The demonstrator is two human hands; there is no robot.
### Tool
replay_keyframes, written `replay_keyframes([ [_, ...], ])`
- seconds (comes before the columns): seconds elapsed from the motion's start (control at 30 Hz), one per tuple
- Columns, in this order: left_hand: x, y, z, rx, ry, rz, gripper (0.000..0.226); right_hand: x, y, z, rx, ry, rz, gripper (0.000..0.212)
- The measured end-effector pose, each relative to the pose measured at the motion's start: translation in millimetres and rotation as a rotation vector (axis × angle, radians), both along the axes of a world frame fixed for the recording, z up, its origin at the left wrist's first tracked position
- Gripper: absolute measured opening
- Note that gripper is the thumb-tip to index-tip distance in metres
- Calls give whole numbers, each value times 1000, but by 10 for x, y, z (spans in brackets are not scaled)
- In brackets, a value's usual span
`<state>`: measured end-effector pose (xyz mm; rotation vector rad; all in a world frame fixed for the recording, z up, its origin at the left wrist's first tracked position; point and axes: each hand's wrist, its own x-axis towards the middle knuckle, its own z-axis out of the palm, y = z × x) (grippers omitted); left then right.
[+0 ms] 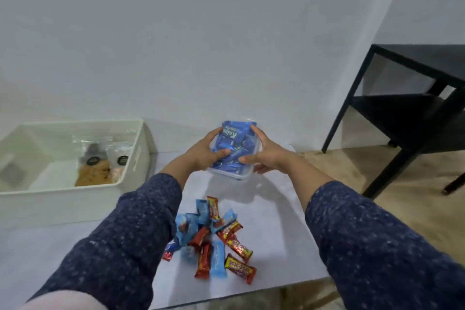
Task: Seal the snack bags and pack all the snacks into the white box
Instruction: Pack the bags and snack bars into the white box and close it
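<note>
Inside clear tub (227,173), blue packets (232,146).

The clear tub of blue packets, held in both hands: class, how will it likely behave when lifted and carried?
The tub looks rigid, so it should keep its shape in the left hand and right hand. The blue packets are heaped above its rim, so tilting may spill some. Probably light: the contents are small wrapped snacks.

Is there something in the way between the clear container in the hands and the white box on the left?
Nothing visible. The clear container is held by both hands; the table between it and the white box is bare, and the box is open on top.
</note>
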<state>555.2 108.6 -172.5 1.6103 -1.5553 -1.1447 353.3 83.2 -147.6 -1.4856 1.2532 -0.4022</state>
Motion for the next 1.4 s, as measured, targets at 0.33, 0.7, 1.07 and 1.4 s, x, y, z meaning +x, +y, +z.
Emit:
replay_keyframes([
  [0.33,1945,816,641,-130,-14,265,74,2056,309,536,-109,-145,276,105],
  [0.7,3727,1541,526,-144,-129,324,75,3898,930,320,-215,-180,334,106],
  [1.07,4721,1488,-87,-24,-109,415,73,5020,713,-298,-109,-135,384,109],
  [1.4,5156,994,-770,127,-222,478,74,5637,136,-1020,17,-54,443,107],
])
